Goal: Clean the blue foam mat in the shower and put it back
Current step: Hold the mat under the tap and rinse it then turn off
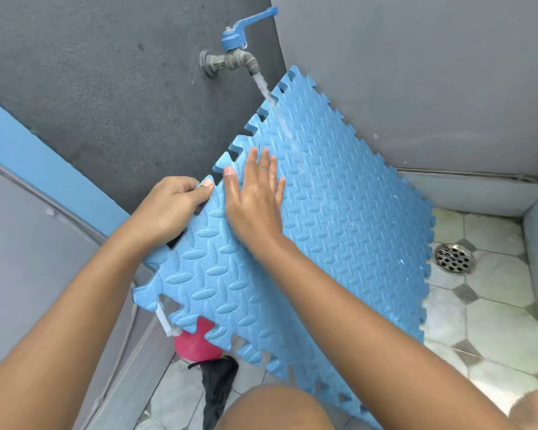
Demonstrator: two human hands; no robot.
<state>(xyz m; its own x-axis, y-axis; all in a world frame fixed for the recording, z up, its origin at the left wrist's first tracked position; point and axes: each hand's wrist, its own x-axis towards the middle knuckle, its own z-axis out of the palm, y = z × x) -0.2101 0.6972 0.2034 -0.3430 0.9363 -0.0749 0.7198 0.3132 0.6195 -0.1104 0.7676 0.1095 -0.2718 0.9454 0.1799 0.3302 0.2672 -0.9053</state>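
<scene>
Rinsing step: her left hand (168, 209) pinches the blue interlocking foam mat's (339, 218) edge; the flat, wet right hand (252, 197) rubs it under the grey tap's (230, 62) stream. Next, probably, the unwashed lower half.

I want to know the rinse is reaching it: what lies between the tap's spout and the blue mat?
A stream of water, falling from the tap onto the mat's top edge, in the head view.

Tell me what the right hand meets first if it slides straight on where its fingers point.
Flat on the blue foam mat, the right hand would probably reach the mat's toothed upper edge first, near where the water stream lands; depth there is unclear.
</scene>
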